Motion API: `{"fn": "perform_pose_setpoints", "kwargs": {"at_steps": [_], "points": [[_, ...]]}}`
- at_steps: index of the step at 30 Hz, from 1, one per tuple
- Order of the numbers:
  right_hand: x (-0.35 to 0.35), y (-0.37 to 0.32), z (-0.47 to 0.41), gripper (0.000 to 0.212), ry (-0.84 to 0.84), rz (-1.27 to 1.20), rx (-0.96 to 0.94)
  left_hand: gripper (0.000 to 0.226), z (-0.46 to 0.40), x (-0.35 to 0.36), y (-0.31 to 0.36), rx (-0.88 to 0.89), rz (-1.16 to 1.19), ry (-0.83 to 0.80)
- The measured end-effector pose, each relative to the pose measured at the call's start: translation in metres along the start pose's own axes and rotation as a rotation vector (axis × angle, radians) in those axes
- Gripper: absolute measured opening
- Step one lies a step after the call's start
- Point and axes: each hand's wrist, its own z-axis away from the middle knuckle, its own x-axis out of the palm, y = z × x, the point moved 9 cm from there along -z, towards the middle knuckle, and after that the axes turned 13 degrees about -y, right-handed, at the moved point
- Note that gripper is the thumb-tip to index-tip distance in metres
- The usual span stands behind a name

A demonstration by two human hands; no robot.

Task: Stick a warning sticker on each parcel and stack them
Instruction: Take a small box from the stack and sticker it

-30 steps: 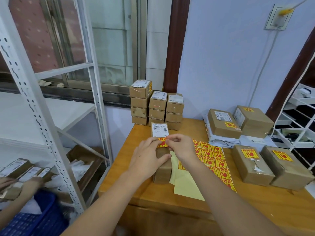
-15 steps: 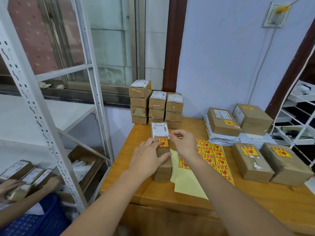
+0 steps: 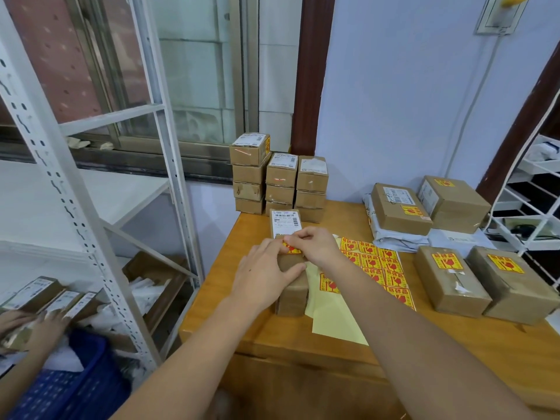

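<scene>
Hands (image 3: 315, 244) shifted (slightly), sticker (image 3: 291, 248) on parcel (image 3: 291, 286)

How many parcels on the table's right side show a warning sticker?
4: two front boxes side by side, left and right; two behind, one on the grey mailers, one at the wall. Others may be hidden.

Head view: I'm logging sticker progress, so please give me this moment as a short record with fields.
parcel in work: long brown parcel lying on the wooden table
sticker: yellow warning sticker on its top, just below the white shipping label
left hand: left hand rests flat across the parcel
right hand: right hand presses the sticker, fingers curled at its edge
sticker sheet: sticker sheet beside the parcel, to its right
stickered parcels: two at the right
stacks: small boxes piled at the table's far edge
</scene>
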Motion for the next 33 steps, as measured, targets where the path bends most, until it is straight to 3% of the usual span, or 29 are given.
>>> {"fn": "perform_pose_setpoints", "kwargs": {"at_steps": [8,13,22,25,30,33], "points": [[-0.006,-0.006,-0.006,0.026,0.056,0.151,0.027,0.054,-0.001,0.001,-0.001,-0.004,0.013,0.008],[-0.002,-0.012,-0.004,0.027,0.0,0.249,-0.005,0.055,-0.001,0.001,-0.004,-0.004,0.041,0.032],[0.007,-0.001,0.015,0.022,-0.345,-0.103,-0.016,0.056,-0.002,-0.002,-0.005,-0.006,0.054,0.048],[0.009,0.003,0.018,0.031,-0.384,-0.146,-0.018,0.058,-0.002,-0.001,-0.006,-0.011,0.056,0.047],[0.012,-0.002,0.022,0.026,-0.431,-0.097,0.024,0.059,-0.003,0.0,-0.008,-0.02,0.059,0.047],[0.012,-0.006,0.02,0.028,-0.365,-0.018,0.011,0.056,-0.004,0.002,-0.008,-0.004,0.112,0.043]]}}
